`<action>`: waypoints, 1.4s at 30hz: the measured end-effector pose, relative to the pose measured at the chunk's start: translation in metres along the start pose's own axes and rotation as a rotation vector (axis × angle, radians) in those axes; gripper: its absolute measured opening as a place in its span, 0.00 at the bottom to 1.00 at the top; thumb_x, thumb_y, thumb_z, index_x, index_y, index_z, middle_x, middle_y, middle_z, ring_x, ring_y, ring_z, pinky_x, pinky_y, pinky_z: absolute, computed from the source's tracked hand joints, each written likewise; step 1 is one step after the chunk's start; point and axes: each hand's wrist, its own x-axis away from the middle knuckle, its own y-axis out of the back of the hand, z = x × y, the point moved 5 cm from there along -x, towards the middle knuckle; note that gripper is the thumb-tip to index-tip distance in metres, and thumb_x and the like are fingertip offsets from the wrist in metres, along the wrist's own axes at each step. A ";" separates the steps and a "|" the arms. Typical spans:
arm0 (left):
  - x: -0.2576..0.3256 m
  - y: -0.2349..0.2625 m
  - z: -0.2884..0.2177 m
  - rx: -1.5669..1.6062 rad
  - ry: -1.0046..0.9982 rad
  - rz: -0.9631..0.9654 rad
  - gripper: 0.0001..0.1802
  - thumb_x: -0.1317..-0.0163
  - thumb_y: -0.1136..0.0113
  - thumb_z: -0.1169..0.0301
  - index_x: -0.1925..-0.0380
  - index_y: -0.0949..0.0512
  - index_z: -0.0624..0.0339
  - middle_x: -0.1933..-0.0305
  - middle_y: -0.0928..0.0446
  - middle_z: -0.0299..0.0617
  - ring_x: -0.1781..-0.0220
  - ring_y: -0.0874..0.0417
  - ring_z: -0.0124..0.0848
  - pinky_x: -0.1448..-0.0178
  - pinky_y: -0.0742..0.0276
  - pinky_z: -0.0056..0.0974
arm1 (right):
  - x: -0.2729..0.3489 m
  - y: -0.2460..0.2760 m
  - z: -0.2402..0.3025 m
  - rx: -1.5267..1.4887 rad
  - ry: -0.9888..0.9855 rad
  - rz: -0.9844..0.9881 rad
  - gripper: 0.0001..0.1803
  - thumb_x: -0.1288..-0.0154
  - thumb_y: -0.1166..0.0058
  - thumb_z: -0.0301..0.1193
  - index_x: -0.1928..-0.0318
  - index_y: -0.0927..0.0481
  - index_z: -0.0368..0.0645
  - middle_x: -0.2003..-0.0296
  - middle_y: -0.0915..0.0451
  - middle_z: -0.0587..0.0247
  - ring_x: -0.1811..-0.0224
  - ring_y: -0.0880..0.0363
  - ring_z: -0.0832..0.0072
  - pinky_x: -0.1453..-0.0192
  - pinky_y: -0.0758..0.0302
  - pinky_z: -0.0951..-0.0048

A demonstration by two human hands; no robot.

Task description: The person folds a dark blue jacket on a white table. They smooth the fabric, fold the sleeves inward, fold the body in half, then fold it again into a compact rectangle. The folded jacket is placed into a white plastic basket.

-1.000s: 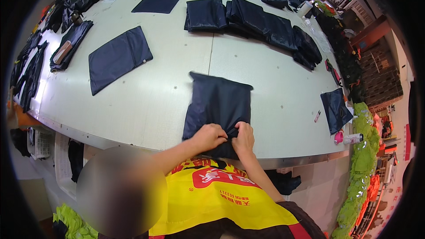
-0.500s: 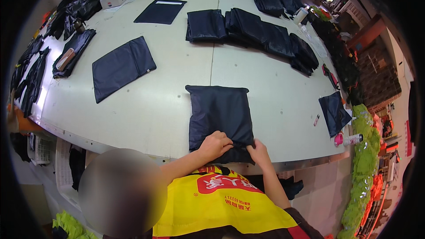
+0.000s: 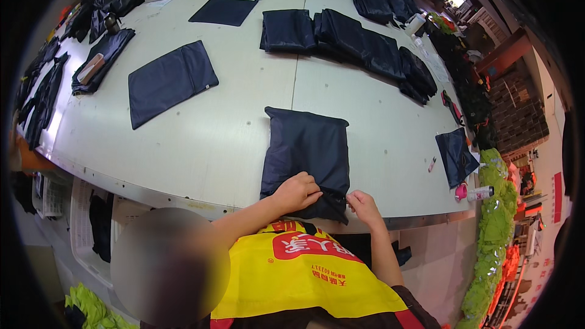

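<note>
A dark navy square fabric pouch [image 3: 306, 146] lies flat at the near edge of the table, its near part creased and hanging slightly toward me. My left hand [image 3: 297, 192] rests on that near part, thumb and fingers pinched together on the cloth along a fold or opening. At the pouch's right edge, close to its near corner, my right hand [image 3: 364, 207] is closed with its fingertips pinched; whether it grips the edge or some small part there is too small to make out.
On the pale table [image 3: 201, 152] lie two flat dark pouches, one at left [image 3: 172, 84] and one farther back [image 3: 226, 9]. A row of folded dark bundles [image 3: 341, 36] stretches across the back. At right are a dark cloth piece [image 3: 456, 157] and a bottle [image 3: 480, 193].
My right hand has shifted slightly outward to the right at the pouch's edge. The left hand keeps its pinch on the near fold. The whole view has tilted a little.
</note>
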 end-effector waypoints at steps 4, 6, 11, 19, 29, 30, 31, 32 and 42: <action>0.007 0.000 0.003 0.052 0.067 -0.035 0.07 0.49 0.37 0.69 0.76 0.20 0.61 0.74 0.26 0.43 0.66 0.25 0.40 0.60 0.26 0.39 | 0.022 -0.038 0.067 0.291 0.284 -0.175 0.15 0.37 0.46 0.37 0.74 0.26 0.37 0.77 0.25 0.49 0.75 0.26 0.54 0.70 0.30 0.63; 0.006 -0.004 0.003 0.082 0.007 -0.042 0.07 0.49 0.37 0.70 0.73 0.20 0.61 0.71 0.24 0.44 0.64 0.24 0.41 0.59 0.26 0.39 | 0.021 -0.042 0.068 0.404 0.268 -0.263 0.17 0.37 0.48 0.39 0.75 0.26 0.38 0.76 0.24 0.47 0.73 0.25 0.49 0.70 0.30 0.58; 0.008 0.026 -0.017 -0.042 0.030 -0.134 0.19 0.50 0.36 0.67 0.58 0.24 0.61 0.56 0.24 0.50 0.50 0.26 0.46 0.47 0.30 0.45 | 0.020 -0.043 0.076 0.795 0.194 -0.399 0.17 0.37 0.50 0.42 0.77 0.25 0.43 0.76 0.23 0.52 0.72 0.23 0.51 0.69 0.28 0.53; 0.084 -0.001 0.059 1.330 1.380 -0.271 0.41 0.37 0.48 0.46 0.37 0.40 0.71 0.37 0.34 0.55 0.39 0.31 0.39 0.36 0.36 0.41 | 0.027 -0.153 0.139 0.815 0.681 -0.234 0.12 0.38 0.49 0.34 0.78 0.28 0.46 0.79 0.25 0.60 0.78 0.23 0.62 0.77 0.27 0.64; 0.098 0.021 0.058 1.053 1.370 -0.113 0.36 0.42 0.40 0.51 0.45 0.31 0.72 0.49 0.23 0.51 0.52 0.21 0.38 0.47 0.24 0.41 | 0.071 -0.120 0.107 1.030 0.662 0.110 0.54 0.66 0.29 0.52 0.36 0.38 0.45 0.33 0.47 0.47 0.31 0.51 0.46 0.34 0.54 0.38; 0.095 0.020 0.057 1.048 1.336 -0.128 0.35 0.42 0.39 0.52 0.45 0.31 0.72 0.51 0.23 0.52 0.54 0.20 0.38 0.49 0.23 0.40 | 0.074 -0.104 0.090 1.087 0.568 0.052 0.57 0.68 0.28 0.50 0.35 0.40 0.47 0.32 0.50 0.46 0.29 0.54 0.46 0.34 0.54 0.36; 0.093 0.017 0.057 1.041 1.308 -0.138 0.34 0.42 0.39 0.54 0.45 0.31 0.72 0.52 0.22 0.52 0.55 0.19 0.38 0.50 0.22 0.39 | 0.076 -0.096 0.081 1.124 0.570 -0.004 0.57 0.69 0.26 0.42 0.34 0.41 0.48 0.33 0.47 0.49 0.30 0.52 0.46 0.36 0.50 0.34; 0.087 0.016 0.053 1.025 1.225 -0.191 0.32 0.42 0.40 0.55 0.47 0.30 0.72 0.54 0.22 0.51 0.58 0.19 0.36 0.55 0.23 0.38 | 0.073 -0.092 0.066 1.073 0.662 -0.088 0.56 0.69 0.26 0.37 0.34 0.41 0.47 0.33 0.45 0.49 0.30 0.50 0.46 0.36 0.47 0.35; 0.017 0.154 -0.094 0.367 0.356 -0.336 0.25 0.38 0.45 0.58 0.46 0.28 0.63 0.49 0.23 0.46 0.44 0.24 0.37 0.42 0.30 0.40 | 0.056 -0.028 0.110 -0.456 0.369 0.039 0.14 0.47 0.44 0.17 0.57 0.21 0.34 0.58 0.19 0.63 0.56 0.22 0.73 0.48 0.27 0.71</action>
